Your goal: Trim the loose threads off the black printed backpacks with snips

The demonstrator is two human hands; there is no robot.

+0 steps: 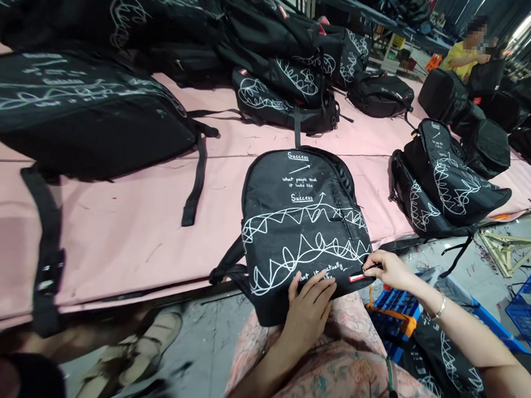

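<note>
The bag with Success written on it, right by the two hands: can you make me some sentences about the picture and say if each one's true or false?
1. The left hand touches the bag. True.
2. The bag's writing is green. False: it is white.
3. The right hand is by the red tag. True.
4. A bracelet is on the left wrist. False: the bracelet is on the right wrist.
5. The table is blue. False: the table is pink.
</note>
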